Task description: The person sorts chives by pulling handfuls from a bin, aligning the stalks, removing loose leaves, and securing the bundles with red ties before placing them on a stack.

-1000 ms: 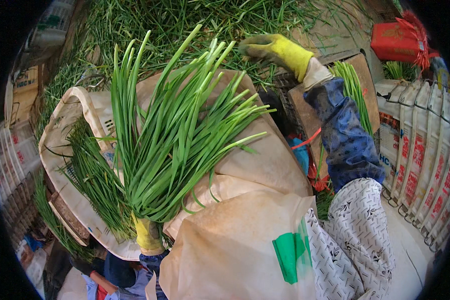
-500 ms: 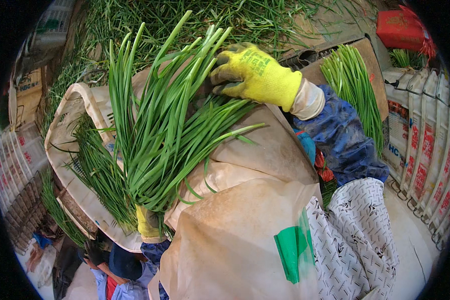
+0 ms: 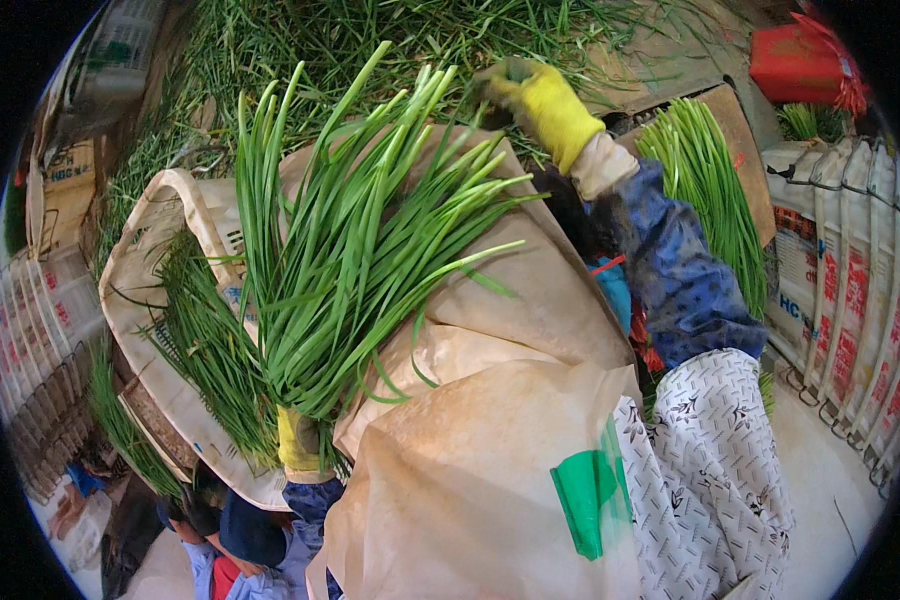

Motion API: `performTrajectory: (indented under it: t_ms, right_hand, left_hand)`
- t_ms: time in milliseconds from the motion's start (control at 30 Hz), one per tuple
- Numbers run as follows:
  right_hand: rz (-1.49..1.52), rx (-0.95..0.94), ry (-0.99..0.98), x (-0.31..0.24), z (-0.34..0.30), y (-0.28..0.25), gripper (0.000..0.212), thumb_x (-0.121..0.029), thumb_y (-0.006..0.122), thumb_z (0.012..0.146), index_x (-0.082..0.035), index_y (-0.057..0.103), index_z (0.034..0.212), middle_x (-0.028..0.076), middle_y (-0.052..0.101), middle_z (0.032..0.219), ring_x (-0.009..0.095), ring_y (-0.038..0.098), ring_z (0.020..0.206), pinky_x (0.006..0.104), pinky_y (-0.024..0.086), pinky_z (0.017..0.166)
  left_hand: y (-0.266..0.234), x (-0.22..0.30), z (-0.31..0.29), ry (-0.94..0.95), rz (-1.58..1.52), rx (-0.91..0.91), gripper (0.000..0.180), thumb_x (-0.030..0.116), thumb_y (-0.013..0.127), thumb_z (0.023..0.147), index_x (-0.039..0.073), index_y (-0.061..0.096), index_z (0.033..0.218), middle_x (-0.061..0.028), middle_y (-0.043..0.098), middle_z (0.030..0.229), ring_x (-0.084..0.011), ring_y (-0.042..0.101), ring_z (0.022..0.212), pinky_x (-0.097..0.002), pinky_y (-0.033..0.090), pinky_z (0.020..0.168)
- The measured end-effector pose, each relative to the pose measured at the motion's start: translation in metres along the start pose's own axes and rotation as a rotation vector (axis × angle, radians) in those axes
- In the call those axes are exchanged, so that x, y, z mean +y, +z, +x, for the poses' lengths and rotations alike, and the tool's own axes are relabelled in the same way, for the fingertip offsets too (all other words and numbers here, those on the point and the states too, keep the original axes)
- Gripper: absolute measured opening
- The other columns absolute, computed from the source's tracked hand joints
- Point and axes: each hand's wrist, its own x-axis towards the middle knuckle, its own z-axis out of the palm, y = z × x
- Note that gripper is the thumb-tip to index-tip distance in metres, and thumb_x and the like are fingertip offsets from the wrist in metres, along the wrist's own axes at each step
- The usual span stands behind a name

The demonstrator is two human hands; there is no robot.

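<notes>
A loose, fanned bunch of garlic chives (image 3: 355,260) lies over my lap, its pale cut ends pointing away and spread apart. My left hand (image 3: 298,443), in a yellow glove with a dark palm, is closed around its near end; leaves cover most of the fingers. Beyond the bunch on the right, my right hand (image 3: 538,105), gloved the same way, is apart from the stalks. Its fingers are curled and somewhat blurred, close to the heap of loose leaves (image 3: 400,30). What they hold, if anything, is too unclear to name.
A pale plastic basket (image 3: 120,300) with more chives stands to the left. A neat chive bundle (image 3: 705,190) lies on a board at right, below a red package (image 3: 805,65). A brownish plastic apron (image 3: 470,470) covers my lap. Another person (image 3: 250,530) is at lower left.
My right hand has left the chive stalks and moved away to the far right, its fingers curling in. My left hand keeps its hold on the bunch, whose right-side stalks are now uncovered.
</notes>
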Motion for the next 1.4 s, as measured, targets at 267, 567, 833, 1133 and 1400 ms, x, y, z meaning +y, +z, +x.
performTrajectory:
  t_ms: [267, 567, 833, 1133, 1400]
  right_hand:
    - [-0.441, 0.003, 0.014, -0.014, 0.015, -0.022, 0.034, -0.021, 0.064, 0.089, -0.004, 0.062, 0.118, 0.008, 0.067, 0.101, 0.016, 0.063, 0.078, 0.0321, 0.053, 0.068]
    - [-0.745, -0.217, -0.297, -0.062, -0.012, 0.051, 0.03, -0.018, 0.069, 0.078, -0.003, 0.068, 0.104, 0.018, 0.069, 0.094, 0.029, 0.066, 0.087, 0.0373, 0.053, 0.078]
    - [-1.214, 0.195, -0.468, -0.009, -0.005, -0.06, 0.038, -0.016, 0.063, 0.082, -0.013, 0.062, 0.12, 0.018, 0.067, 0.1, 0.032, 0.064, 0.094, 0.0393, 0.05, 0.086]
    - [-0.05, 0.168, -0.114, -0.04, -0.041, -0.011, 0.053, -0.036, 0.065, 0.088, -0.004, 0.053, 0.129, 0.007, 0.066, 0.106, 0.018, 0.063, 0.084, 0.0312, 0.05, 0.072]
    - [-0.297, -0.587, -0.139, -0.082, 0.026, 0.023, 0.035, -0.031, 0.052, 0.095, -0.003, 0.063, 0.113, 0.003, 0.065, 0.098, 0.01, 0.058, 0.084, 0.0252, 0.046, 0.076]
  left_hand:
    - [0.031, 0.016, -0.006, 0.042, -0.05, -0.015, 0.041, 0.018, 0.059, 0.094, 0.001, 0.051, 0.13, -0.0106, 0.06, 0.123, -0.0216, 0.062, 0.102, -0.0329, 0.054, 0.085]
    - [0.017, 0.022, -0.003, -0.035, -0.023, -0.127, 0.037, 0.017, 0.056, 0.095, 0.001, 0.051, 0.128, -0.0104, 0.062, 0.118, -0.0208, 0.063, 0.1, -0.0324, 0.055, 0.081]
    - [0.021, 0.012, -0.01, 0.042, -0.076, -0.077, 0.038, 0.018, 0.053, 0.098, 0.001, 0.048, 0.131, -0.0108, 0.058, 0.125, -0.022, 0.061, 0.106, -0.0362, 0.054, 0.085]
    - [0.016, 0.03, -0.015, 0.382, 1.28, -0.119, 0.04, 0.01, 0.064, 0.078, 0.012, 0.063, 0.118, -0.0061, 0.062, 0.123, -0.0303, 0.053, 0.118, -0.0432, 0.035, 0.105]
    - [0.039, 0.039, -0.031, 0.007, 0.612, 0.16, 0.047, 0.003, 0.071, 0.076, -0.004, 0.049, 0.117, -0.0118, 0.065, 0.107, -0.0194, 0.061, 0.096, -0.0307, 0.049, 0.084]
